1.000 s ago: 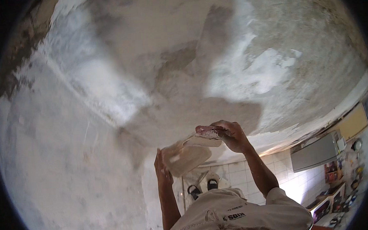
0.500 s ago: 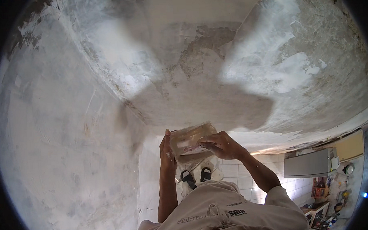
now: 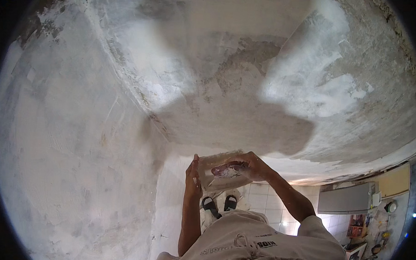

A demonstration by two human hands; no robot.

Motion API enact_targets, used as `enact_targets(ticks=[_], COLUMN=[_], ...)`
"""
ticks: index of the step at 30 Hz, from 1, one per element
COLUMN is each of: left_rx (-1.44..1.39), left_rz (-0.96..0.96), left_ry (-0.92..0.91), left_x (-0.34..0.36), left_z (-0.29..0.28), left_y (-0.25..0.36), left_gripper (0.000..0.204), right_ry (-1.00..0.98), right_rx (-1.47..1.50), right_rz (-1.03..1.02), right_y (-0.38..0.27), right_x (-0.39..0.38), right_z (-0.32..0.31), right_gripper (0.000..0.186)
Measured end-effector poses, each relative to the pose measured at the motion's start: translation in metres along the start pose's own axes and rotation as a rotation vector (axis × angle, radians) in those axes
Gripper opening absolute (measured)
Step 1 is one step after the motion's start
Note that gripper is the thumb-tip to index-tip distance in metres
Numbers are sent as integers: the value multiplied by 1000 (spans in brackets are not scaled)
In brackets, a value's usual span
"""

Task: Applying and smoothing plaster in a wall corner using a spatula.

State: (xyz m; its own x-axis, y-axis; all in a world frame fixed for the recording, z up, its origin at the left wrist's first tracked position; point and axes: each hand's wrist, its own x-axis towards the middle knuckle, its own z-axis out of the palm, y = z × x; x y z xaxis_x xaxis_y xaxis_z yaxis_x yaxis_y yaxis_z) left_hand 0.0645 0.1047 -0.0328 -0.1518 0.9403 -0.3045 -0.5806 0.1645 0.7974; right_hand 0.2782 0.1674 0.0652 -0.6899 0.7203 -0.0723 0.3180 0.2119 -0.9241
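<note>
As the trowel (image 3: 227, 173) swings in over the board (image 3: 214, 160), pairing them, the right hand (image 3: 254, 168), fingers wrapped, grips its reddish handle (image 3: 220, 169); the left hand (image 3: 192, 178) clamps the board's left edge.

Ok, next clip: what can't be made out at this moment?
All in the head view:
Left hand's hold on the flat board's underside: hidden by the board itself.
Right end of the reddish-handled tool's handle: covered by the right hand.
Board surface beneath the tool: blocked by the tool.
Items on the reddish shelf at lower right: too small and blurred to identify.
</note>
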Motion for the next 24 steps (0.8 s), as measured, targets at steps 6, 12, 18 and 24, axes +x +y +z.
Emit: enact_targets(ticks=[6,12,18,24], left_rx=[64,27,-15,158], left_rz=[85,111,244,559], left_ry=[85,-73,56,-90], left_x=[-2,-11,-25,-26], left_z=[-19,-21,-26,-33], left_y=[-9,16,26,30], left_gripper=[59,68,64,84], right_ry=[-35,-60,197,691], right_rx=[76,235,760,1066], right_rz=[123,107,76,-367], right_y=[-13,-7,-11,-41], right_x=[14,32,45,30], right_z=[4,2,-16,-39], right_gripper=[30,24,26,25])
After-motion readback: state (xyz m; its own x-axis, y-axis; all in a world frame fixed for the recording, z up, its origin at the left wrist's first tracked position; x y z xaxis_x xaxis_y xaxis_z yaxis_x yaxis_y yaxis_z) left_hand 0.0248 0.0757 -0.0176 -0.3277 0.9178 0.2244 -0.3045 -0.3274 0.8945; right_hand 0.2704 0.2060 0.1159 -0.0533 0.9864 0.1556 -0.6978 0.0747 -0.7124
